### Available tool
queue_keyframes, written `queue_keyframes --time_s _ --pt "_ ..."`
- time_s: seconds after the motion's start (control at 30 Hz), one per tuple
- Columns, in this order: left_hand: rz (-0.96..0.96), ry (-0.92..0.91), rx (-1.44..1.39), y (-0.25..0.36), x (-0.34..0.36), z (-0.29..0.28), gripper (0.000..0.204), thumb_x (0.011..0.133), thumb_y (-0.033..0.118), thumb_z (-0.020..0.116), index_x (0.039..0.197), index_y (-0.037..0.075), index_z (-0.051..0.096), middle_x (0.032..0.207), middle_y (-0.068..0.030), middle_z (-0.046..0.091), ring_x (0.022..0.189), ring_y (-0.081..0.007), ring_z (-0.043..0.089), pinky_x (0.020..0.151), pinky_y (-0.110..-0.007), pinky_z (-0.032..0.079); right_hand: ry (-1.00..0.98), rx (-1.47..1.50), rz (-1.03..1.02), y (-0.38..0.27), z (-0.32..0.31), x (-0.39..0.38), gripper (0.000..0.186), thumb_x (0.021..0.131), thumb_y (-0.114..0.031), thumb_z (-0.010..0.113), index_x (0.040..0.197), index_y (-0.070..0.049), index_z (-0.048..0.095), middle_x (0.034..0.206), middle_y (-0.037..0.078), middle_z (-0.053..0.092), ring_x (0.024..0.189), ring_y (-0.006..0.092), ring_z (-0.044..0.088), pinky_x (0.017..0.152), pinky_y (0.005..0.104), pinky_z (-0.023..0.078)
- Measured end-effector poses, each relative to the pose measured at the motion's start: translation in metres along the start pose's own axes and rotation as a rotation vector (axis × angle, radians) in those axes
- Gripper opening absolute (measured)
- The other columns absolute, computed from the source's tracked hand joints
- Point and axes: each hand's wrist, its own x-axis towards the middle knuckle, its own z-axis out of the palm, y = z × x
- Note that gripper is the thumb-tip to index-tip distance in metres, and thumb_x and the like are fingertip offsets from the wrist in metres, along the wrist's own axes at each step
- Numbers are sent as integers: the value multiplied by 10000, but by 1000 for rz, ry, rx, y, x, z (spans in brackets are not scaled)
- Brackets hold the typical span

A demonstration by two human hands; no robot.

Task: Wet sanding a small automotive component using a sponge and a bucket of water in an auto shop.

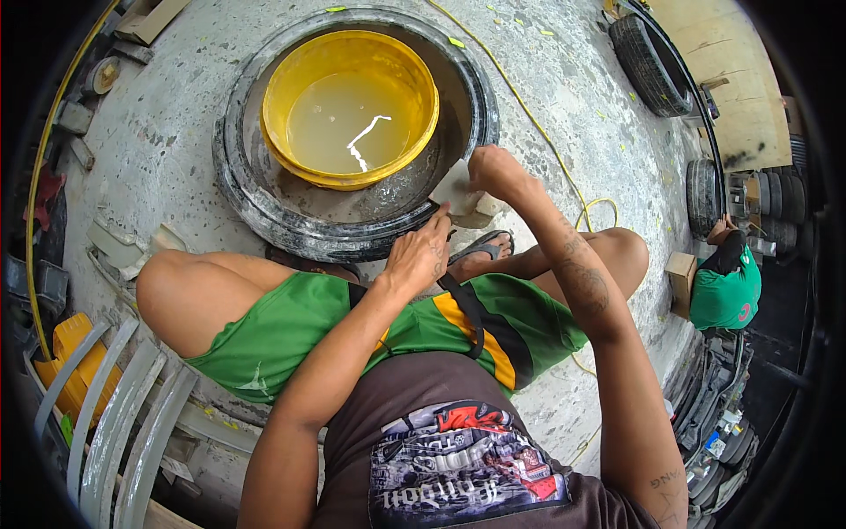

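Observation:
My right hand is closed, pinching the upper edge of a thin grey sheet beside the tire's near right rim. Lower down, my left hand has its fingers pressed together at the sheet's dark bottom corner. Whether the sheet is sandpaper, I cannot tell. Just beyond my hands a yellow basin of cloudy water sits inside a large black tire lying flat. A pale block-like piece shows behind the sheet, partly hidden by it.
A yellow hose runs along the stained concrete floor on the right. Curved grey strips stand at lower left. Worn tires lean at the upper right, near a person in a green shirt. My bent knees flank the work.

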Motion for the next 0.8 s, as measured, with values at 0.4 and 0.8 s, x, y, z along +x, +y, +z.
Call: queue_keyframes --time_s 0.4,0.8 --pt "-7 17 -22 -2 -1 -2 568 909 91 614 1431 -46 438 1509 -259 507 969 -509 681 828 -567 580 85 76 -63 3 4 -2 317 808 -344 818 807 -29 777 783 218 726 792 383 741 751 444 601" --pt "28 46 -8 -6 -2 3 443 911 89 610 1305 -45 460 1570 -250 448 883 -499 699 778 -559 594 -12 156 -192 10 17 -5 160 747 -171 840 847 -55 795 811 151 741 763 319 725 756 404 594"
